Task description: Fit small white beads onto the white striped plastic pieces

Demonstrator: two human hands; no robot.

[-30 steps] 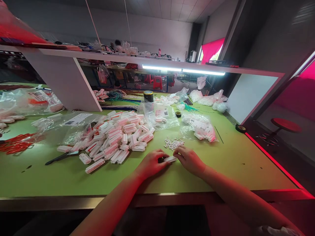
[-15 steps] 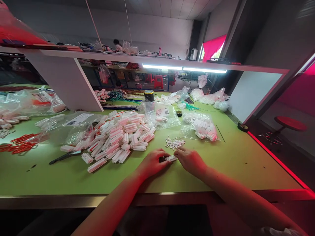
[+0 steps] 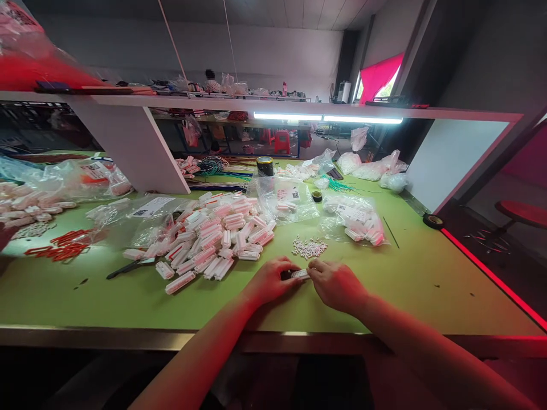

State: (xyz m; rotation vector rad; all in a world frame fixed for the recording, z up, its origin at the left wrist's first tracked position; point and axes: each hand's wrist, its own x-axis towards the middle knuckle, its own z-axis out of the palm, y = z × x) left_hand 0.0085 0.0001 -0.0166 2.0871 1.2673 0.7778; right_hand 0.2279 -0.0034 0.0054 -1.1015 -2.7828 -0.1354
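A white connector housing (image 3: 300, 274) with rows of small openings lies between my hands, close above the green tabletop. My left hand (image 3: 272, 280) is closed around its left end with thumb and fingers. At the right end, the fingers of my right hand (image 3: 337, 286) are pinched together against the housing; whatever they hold is too small to make out. Just beyond the hands is a loose heap of tiny white plastic pieces (image 3: 310, 248). To the left spreads a big pile of similar white housings (image 3: 213, 239), some with red marks.
A black-handled cutting tool (image 3: 123, 269) lies left of the pile, near orange-red clips (image 3: 64, 246). Clear bags of housings (image 3: 356, 219) and a tape roll (image 3: 316, 196) sit behind. Another tape roll (image 3: 433, 221) rests at the right edge. A shelf (image 3: 325, 109) with lights spans the bench.
The view has turned slightly left, so the bench contents appear shifted right. Both hands stay at the housing, with only small finger movement at its right end.
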